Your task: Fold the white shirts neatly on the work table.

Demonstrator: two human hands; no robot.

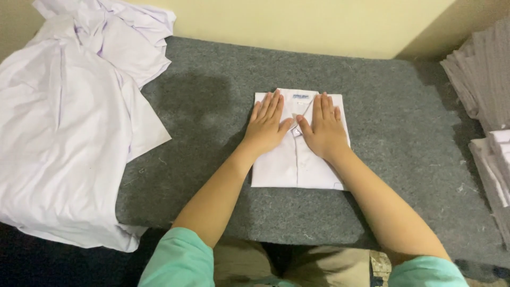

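Both hands lie flat on a folded white shirt that sits near the middle of the grey felt table, a little toward its far edge. The left hand rests on the shirt's left half and the right hand on its right half, thumbs almost meeting over the button placket just below the collar; all fingers are stretched out and lightly spread, palms down, gripping nothing. To press such a fold well, I judge that the pressure should stay even across both palms, and that any sliding should run outward from the placket toward the side edges, so that creases are pushed off the cloth and not trapped under it; the collar should stay centred between the hands, and the shirt's edges should stay square. The shirt itself is a neat, nearly square packet, plain white, with the collar and a small label at the far end, a line of buttons down the centre and crisp straight sides; its near edge lies flat and free of the hands. To the left of the shirt, well apart from it, a loose heap of white cloth spills over the table's left edge. To the right of the shirt, at the table's far right side, stand stacks of folded pale garments.
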